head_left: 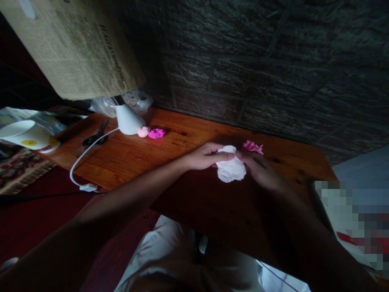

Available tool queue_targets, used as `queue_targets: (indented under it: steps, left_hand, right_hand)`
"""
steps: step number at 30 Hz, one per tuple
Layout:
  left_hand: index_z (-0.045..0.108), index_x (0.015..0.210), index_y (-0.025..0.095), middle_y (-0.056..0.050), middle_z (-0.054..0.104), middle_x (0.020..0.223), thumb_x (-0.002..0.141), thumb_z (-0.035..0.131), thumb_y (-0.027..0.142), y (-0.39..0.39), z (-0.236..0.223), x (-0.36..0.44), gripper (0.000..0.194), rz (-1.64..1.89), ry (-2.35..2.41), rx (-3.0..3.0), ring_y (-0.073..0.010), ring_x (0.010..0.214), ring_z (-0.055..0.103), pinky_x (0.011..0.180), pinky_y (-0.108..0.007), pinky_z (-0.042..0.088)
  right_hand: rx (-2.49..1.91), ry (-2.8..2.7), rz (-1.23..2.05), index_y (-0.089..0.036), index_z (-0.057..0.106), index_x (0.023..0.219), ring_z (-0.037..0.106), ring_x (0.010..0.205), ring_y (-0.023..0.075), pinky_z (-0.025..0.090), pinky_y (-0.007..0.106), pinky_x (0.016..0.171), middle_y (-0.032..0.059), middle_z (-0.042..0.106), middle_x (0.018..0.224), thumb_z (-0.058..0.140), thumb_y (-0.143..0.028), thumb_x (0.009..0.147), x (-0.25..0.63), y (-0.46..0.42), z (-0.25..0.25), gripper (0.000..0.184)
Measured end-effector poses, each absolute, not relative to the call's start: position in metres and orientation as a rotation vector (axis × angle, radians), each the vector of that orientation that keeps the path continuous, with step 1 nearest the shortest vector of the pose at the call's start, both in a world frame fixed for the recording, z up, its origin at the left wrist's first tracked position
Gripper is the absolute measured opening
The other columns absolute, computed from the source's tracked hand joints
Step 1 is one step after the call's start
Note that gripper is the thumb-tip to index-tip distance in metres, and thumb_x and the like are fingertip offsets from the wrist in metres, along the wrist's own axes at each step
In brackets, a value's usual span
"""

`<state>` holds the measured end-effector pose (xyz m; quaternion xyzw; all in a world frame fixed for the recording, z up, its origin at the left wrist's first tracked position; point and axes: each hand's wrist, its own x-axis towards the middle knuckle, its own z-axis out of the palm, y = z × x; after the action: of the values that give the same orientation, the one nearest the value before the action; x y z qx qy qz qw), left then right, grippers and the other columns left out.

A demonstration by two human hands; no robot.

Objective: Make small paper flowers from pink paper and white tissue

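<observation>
Between both hands, above the wooden table (188, 138), is a soft white lump of modelling clay (231, 168), flattened and uneven. My left hand (203, 157) grips its left side, thumb across the front. From the right, my right hand (257, 164) pinches its upper right edge; some of those fingers are in shadow. Just behind the right hand lies a ruffled pink clay piece (253, 147), partly hidden by that hand. Farther left, a pale pink clay ball (144, 132) and a magenta clay lump (157, 133) sit side by side against the lamp base.
A lamp with a white base (129, 119) and newsprint shade (79, 48) stands at the back left. Its cord (75, 162) hangs over the table edge near black scissors (96, 138). A paper cup (28, 136) is at far left. A dark stone-patterned wall (243, 73) rises behind.
</observation>
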<state>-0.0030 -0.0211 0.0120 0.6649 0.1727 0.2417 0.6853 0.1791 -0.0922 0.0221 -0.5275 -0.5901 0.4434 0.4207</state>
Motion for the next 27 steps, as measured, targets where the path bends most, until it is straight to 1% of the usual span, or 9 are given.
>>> queue_targets:
  steps: [2, 5, 9, 13, 15, 18, 22, 24, 27]
  left_hand:
    - [0.062, 0.075, 0.012, 0.004, 0.055, 0.063, 0.077, 0.077, 0.046, -0.021, 0.012, -0.004, 0.038, 0.529, 0.371, 1.488, -0.0061, 0.055, 0.047, 0.051, -0.020, 0.036]
    - [0.063, 0.076, 0.012, 0.004, 0.053, 0.062, 0.080, 0.074, 0.044, -0.020, 0.011, -0.004, 0.035, 0.518, 0.384, 1.465, -0.0059, 0.053, 0.046, 0.050, -0.020, 0.034]
    - [0.064, 0.077, 0.011, 0.003, 0.055, 0.063, 0.077, 0.076, 0.042, -0.019, 0.008, -0.002, 0.033, 0.551, 0.410, 1.384, -0.0063, 0.054, 0.048, 0.050, -0.021, 0.034]
    - [0.065, 0.078, 0.011, 0.001, 0.058, 0.064, 0.075, 0.078, 0.052, -0.019, 0.005, 0.000, 0.043, 0.561, 0.385, 1.249, -0.0077, 0.054, 0.051, 0.049, -0.021, 0.035]
    - [0.067, 0.081, 0.011, -0.002, 0.062, 0.067, 0.076, 0.076, 0.058, -0.018, 0.004, 0.001, 0.048, 0.526, 0.397, 1.212, -0.0091, 0.057, 0.055, 0.051, -0.022, 0.038]
    - [0.070, 0.086, 0.011, -0.006, 0.068, 0.073, 0.077, 0.074, 0.063, -0.016, 0.001, 0.002, 0.053, 0.492, 0.440, 1.184, -0.0116, 0.063, 0.061, 0.058, -0.023, 0.044]
    - [0.071, 0.089, 0.010, -0.006, 0.070, 0.077, 0.070, 0.081, 0.061, -0.012, -0.004, 0.004, 0.055, 0.542, 0.481, 1.176, -0.0108, 0.064, 0.062, 0.060, -0.023, 0.046]
    - [0.071, 0.091, 0.010, -0.004, 0.070, 0.077, 0.067, 0.084, 0.059, -0.011, -0.004, 0.003, 0.056, 0.603, 0.485, 1.199, -0.0089, 0.062, 0.061, 0.059, -0.022, 0.045]
    - [0.071, 0.093, 0.010, -0.001, 0.068, 0.075, 0.071, 0.082, 0.057, -0.011, -0.001, 0.001, 0.053, 0.665, 0.487, 1.282, -0.0070, 0.059, 0.058, 0.055, -0.020, 0.042]
  right_hand:
    - [-1.306, -1.475, 1.153, -0.020, 0.072, 0.069, 0.055, 0.056, 0.0147, 0.042, 0.027, 0.052, 0.0002, 0.064, 0.061, 0.068, -0.067, 0.078, 0.178, -0.093, 0.020, 0.048]
    - [-1.273, -1.467, 1.158, -0.021, 0.074, 0.072, 0.056, 0.059, 0.0153, 0.043, 0.027, 0.054, 0.0007, 0.066, 0.063, 0.069, -0.062, 0.080, 0.176, -0.093, 0.018, 0.042]
    - [-1.214, -1.453, 1.140, -0.022, 0.075, 0.078, 0.057, 0.058, 0.0151, 0.043, 0.027, 0.054, 0.0004, 0.067, 0.067, 0.070, -0.058, 0.082, 0.174, -0.094, 0.018, 0.037]
    - [-1.208, -1.435, 1.069, -0.023, 0.074, 0.078, 0.056, 0.059, 0.0154, 0.043, 0.027, 0.054, 0.0006, 0.067, 0.069, 0.069, -0.058, 0.084, 0.172, -0.095, 0.019, 0.036]
    - [-1.224, -1.425, 1.016, -0.023, 0.071, 0.072, 0.053, 0.058, 0.0147, 0.042, 0.027, 0.054, 0.0000, 0.064, 0.066, 0.068, -0.060, 0.083, 0.171, -0.095, 0.019, 0.038]
    - [-1.246, -1.420, 0.919, -0.023, 0.064, 0.062, 0.049, 0.057, 0.0139, 0.041, 0.026, 0.054, -0.0009, 0.058, 0.062, 0.069, -0.066, 0.080, 0.171, -0.094, 0.021, 0.047]
    - [-1.286, -1.470, 0.863, -0.022, 0.059, 0.059, 0.049, 0.057, 0.0138, 0.041, 0.027, 0.053, -0.0011, 0.055, 0.060, 0.065, -0.075, 0.078, 0.172, -0.090, 0.021, 0.056]
    - [-1.305, -1.469, 0.865, -0.022, 0.060, 0.062, 0.050, 0.057, 0.0134, 0.041, 0.027, 0.053, -0.0008, 0.057, 0.061, 0.064, -0.075, 0.079, 0.173, -0.089, 0.019, 0.056]
    - [-1.295, -1.366, 0.841, -0.022, 0.068, 0.074, 0.058, 0.063, 0.0141, 0.047, 0.027, 0.058, 0.0004, 0.067, 0.071, 0.070, -0.068, 0.079, 0.176, -0.086, 0.017, 0.046]
